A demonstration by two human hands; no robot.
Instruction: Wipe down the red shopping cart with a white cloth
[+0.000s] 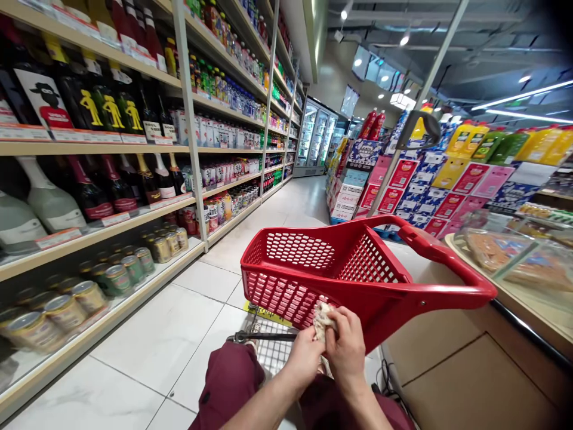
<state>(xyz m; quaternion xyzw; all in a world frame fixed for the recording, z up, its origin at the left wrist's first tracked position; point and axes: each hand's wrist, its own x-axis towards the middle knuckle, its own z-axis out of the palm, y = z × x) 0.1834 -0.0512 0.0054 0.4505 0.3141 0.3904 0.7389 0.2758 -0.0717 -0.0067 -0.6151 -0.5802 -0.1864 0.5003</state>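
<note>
Hands: left hand (pixel 303 356), right hand (pixel 345 348) clasp cloth (pixel 322 318) against basket (pixel 358 263).

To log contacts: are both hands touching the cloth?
Touching. The head view shows the left hand and right hand pinching the cloth between them.

Bright, evenly lit shop aisle seen through a strongly curved wide lens.

Light comes from ceiling spots (pixel 405 39) and long light strips (pixel 521 95) above, which glare white against the dark ceiling. The pale floor tiles (pixel 161 334) carry a soft sheen and only faint shadows. The shelves (pixel 89 149) bow and stretch toward the left edge, and the cans (pixel 62 307) at lower left smear with blur, as do the wrapped goods (pixel 496 248) on the right. The red basket (pixel 358 269) in the middle is sharp; the top right corner darkens to black.
</note>
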